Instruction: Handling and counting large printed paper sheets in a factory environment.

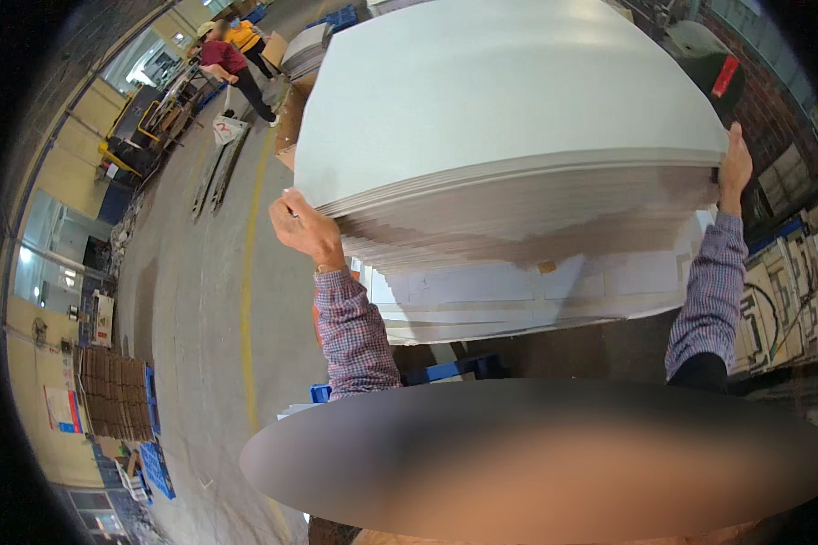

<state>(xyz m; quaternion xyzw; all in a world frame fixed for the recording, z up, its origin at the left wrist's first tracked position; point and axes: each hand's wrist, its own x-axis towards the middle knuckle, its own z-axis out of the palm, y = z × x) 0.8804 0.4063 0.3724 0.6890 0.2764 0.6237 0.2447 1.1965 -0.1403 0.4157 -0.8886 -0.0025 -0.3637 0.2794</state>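
Observation:
A tall stack of large white-topped cardboard sheets (518,82) rises in front of me, its many greyish-brown edges facing me. The top few sheets form a thin band that sits slightly apart from those below along the near edge. My left hand (307,227) is closed at the near left corner of these top sheets, fingers curled. At the near right corner, my right hand (735,171) grips the edge, with some fingers hidden. Below the sheet edges, the lower part of the pile has a white side (536,282) with a small brown patch.
Blue pallet parts (454,368) show under the stack. On the left, a pallet truck (220,168) stands on the floor beside a yellow line (248,254). Two people (236,64) are at the far left. Stacked brown cardboard (114,395) and, to the right, cut boards (786,300) stand nearby.

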